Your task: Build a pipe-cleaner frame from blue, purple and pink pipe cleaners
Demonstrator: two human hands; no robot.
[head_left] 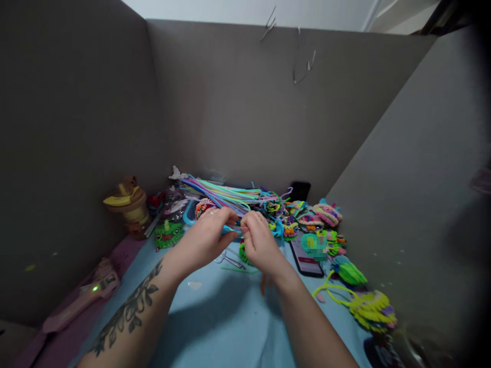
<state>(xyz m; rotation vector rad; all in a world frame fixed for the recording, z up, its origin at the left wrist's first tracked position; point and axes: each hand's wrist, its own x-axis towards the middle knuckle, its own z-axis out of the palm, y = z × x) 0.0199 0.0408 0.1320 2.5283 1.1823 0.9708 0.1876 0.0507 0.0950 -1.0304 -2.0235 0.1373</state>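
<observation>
Close together at the middle of the view, above the blue cloth, are my left hand [209,232] and my right hand [261,240]. Both have their fingers bent and thumbs pressed in, fingertips almost meeting. Whatever sits between them is too small and covered to make out. Just behind them lies a bundle of pastel pipe cleaners [230,191] across a blue tray [187,213]. Under my hands, scissors [235,260] and a green pipe cleaner [240,270] rest on the cloth. Part of a green fuzzy piece [244,254] shows beside my right hand.
On the left are a green fuzzy frog-like figure [168,235], a brown and yellow cup [130,207] and a pink tool with a green light [86,296]. To the right, a phone [307,258] lies among colourful pipe-cleaner pieces [370,309]. Grey panels [238,112] surround the table.
</observation>
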